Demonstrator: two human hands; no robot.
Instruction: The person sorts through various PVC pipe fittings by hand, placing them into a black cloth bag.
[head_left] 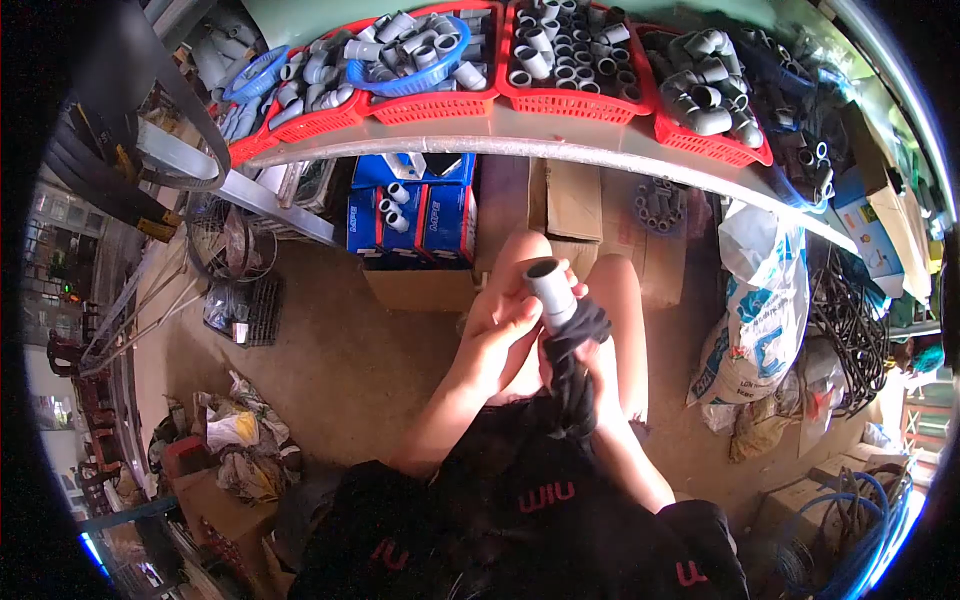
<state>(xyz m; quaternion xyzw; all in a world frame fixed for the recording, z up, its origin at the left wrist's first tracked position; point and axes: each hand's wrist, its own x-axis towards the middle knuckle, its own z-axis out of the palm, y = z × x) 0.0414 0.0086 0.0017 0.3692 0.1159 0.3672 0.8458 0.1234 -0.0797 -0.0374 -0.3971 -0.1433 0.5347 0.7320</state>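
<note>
A short grey pipe fitting (pixel 549 290) is held up over my knees, its round opening tilted up toward the camera. My left hand (pixel 515 318) grips it from the left side, thumb along its wall and fingers passing behind. Against the lower end of the fitting lies a black cloth (pixel 573 365), bunched up and hanging down toward my lap. My right hand (pixel 598 372) is closed on this cloth, its fingers partly covered by the folds.
Red baskets (pixel 575 103) of grey fittings line a shelf ahead, with a blue basket (pixel 425 78) on one. Below are blue boxes (pixel 445 225) and cardboard boxes (pixel 572 195). A white sack (pixel 760 320) stands right; crumpled bags (pixel 245 430) lie left.
</note>
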